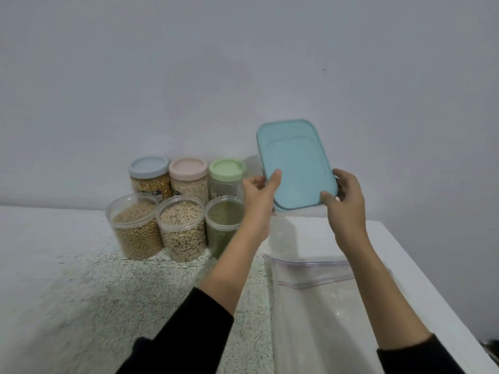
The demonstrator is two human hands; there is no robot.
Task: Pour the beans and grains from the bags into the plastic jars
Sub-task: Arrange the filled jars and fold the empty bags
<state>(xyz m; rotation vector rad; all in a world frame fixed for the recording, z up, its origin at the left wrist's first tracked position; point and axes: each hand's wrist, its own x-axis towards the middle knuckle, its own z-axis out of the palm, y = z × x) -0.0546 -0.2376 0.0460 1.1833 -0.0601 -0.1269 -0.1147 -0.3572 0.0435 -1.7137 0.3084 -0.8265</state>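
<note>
I hold a blue rectangular lid (pixel 295 163) up in the air, tilted toward me. My left hand (pixel 260 197) grips its left edge and my right hand (pixel 344 199) grips its lower right corner. Three open plastic jars stand in a front row on the counter: one with tan beans (pixel 135 228), one with pale speckled beans (pixel 182 229) and one with green grains (pixel 222 225), partly behind my left wrist. Behind them stand three lidded jars, with a blue lid (pixel 148 166), a pink lid (pixel 188 167) and a green lid (pixel 226 168). Clear zip bags (pixel 310 287) lie flat below my hands.
The speckled counter (pixel 67 279) stretches left and toward me. Its white right edge (pixel 421 279) drops off beside my right forearm. A plain wall (pixel 243 63) rises behind the jars. Whatever stands under the blue rectangular lid is hidden.
</note>
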